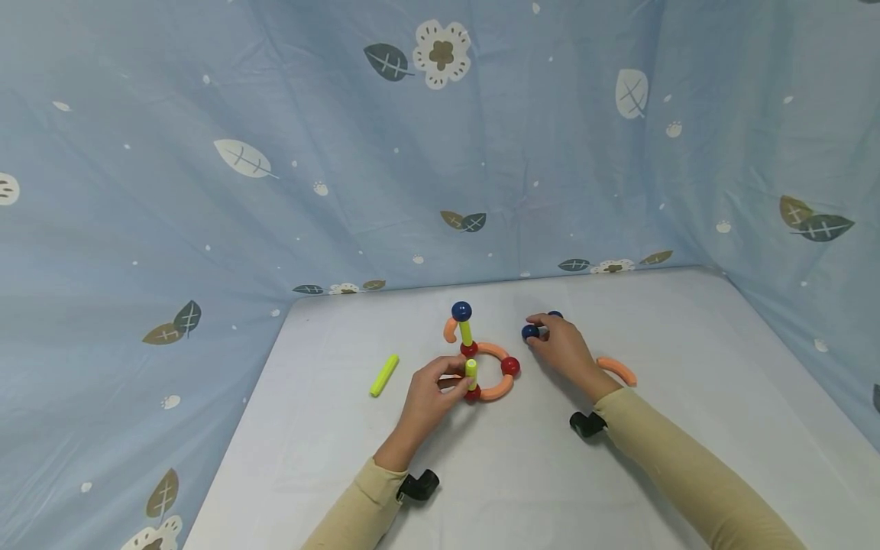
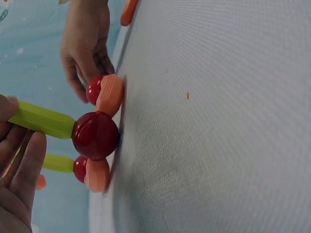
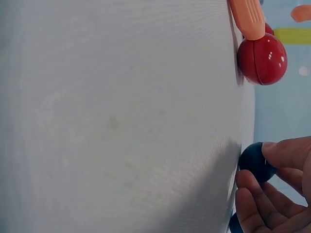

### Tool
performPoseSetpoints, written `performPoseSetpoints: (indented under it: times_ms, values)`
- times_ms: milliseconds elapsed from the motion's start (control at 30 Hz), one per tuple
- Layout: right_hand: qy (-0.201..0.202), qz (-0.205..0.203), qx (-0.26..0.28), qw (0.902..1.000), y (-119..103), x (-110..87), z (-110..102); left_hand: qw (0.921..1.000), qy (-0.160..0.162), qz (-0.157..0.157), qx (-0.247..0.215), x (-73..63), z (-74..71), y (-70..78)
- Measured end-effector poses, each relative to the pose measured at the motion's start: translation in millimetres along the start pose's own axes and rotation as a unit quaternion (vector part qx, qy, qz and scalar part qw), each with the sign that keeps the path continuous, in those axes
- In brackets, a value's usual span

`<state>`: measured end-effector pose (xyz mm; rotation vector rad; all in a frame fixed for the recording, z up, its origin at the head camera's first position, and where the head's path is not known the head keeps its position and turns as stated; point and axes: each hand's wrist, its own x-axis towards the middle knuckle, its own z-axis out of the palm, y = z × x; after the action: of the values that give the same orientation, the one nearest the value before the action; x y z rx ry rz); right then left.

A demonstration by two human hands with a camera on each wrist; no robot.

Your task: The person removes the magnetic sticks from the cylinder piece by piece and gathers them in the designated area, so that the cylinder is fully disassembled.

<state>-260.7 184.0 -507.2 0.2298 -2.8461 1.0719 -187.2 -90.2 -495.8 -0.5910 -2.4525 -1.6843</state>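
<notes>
My left hand [image 1: 428,396] pinches the upper part of a yellow-green stick [image 2: 46,120]. That stick stands upright on a red ball [image 2: 95,136] of a ring made from orange curved pieces [image 1: 496,390] and red balls [image 1: 510,367]. A second yellow-green stick [image 1: 465,333] rises from the ring's far side, topped by a blue ball [image 1: 461,311]. To the right of the ring, my right hand [image 1: 565,347] holds another blue ball [image 3: 256,162] between thumb and fingers, at the table surface. One more blue ball [image 1: 555,314] lies just behind that hand, partly hidden.
A loose yellow-green stick [image 1: 384,375] lies on the white table left of the ring. One orange curved piece [image 1: 616,371] rests beside the right wrist, and another orange curved piece [image 1: 450,330] is behind the ring. A blue patterned cloth [image 1: 385,153] hangs around the table.
</notes>
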Motion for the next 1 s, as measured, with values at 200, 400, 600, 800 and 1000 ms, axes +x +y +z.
performPoseSetpoints:
  times_ms: [200,400,600,800,1000]
  values:
    - [0.001,-0.004,-0.004,1.0,0.2,-1.3,-1.3,0.9998,-0.006,0.014,0.014,0.0,-1.8,-2.9]
    - [-0.003,-0.004,0.0,1.0,-1.2,-4.2,-3.5,0.9994,-0.01,0.009,0.031,0.2,-2.3,-1.9]
    - [-0.009,-0.001,0.0,1.0,-2.1,-6.1,-4.1,0.9993,-0.01,0.009,0.034,-0.3,-2.7,-1.4]
    - [-0.006,0.0,0.001,1.0,-3.4,-11.4,-5.1,0.9992,-0.015,0.013,0.033,-0.6,-3.1,-1.9]
    - [0.005,-0.007,0.004,1.0,-6.4,-17.4,-6.6,0.9993,-0.014,0.015,0.032,-0.6,-3.5,-4.0]
